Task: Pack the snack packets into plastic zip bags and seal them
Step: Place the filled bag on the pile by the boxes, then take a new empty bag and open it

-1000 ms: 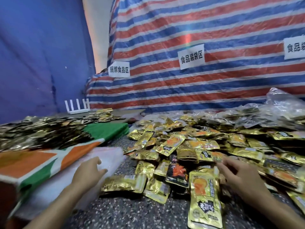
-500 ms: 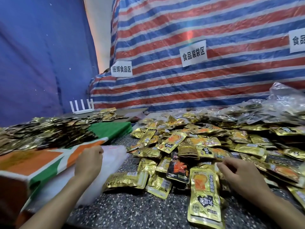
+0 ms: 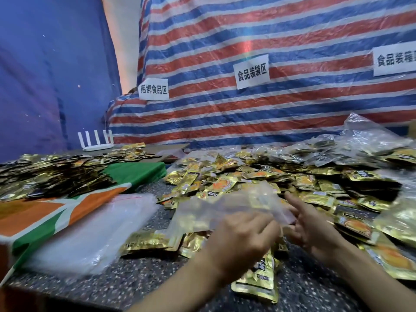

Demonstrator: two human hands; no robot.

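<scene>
Moved: left hand [image 3: 243,233] off bag stack [image 3: 90,233], pinched clear zip bag [image 3: 225,206] at centre.
The right hand [image 3: 313,226] was at its right edge, grip unclear; bag blurred, contents unclear.

White paper signs with black characters [image 3: 251,71]: 3. White plastic router [image 3: 95,144]: 1, antennas 4. Clear plastic zip bag [image 3: 225,206], separate: 1. Gold foil snack packets [image 3: 315,197]: heaped, too many to count.

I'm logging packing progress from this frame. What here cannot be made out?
Head view only:
Zip bag in the left hand: motion-blurred, so open or sealed is unclear.
Right hand: whether it grips the bag, hidden by the bag's blurred edge.
Rightmost wall sign: cut off by the frame edge.
Packet below the left wrist: top covered by it.
</scene>
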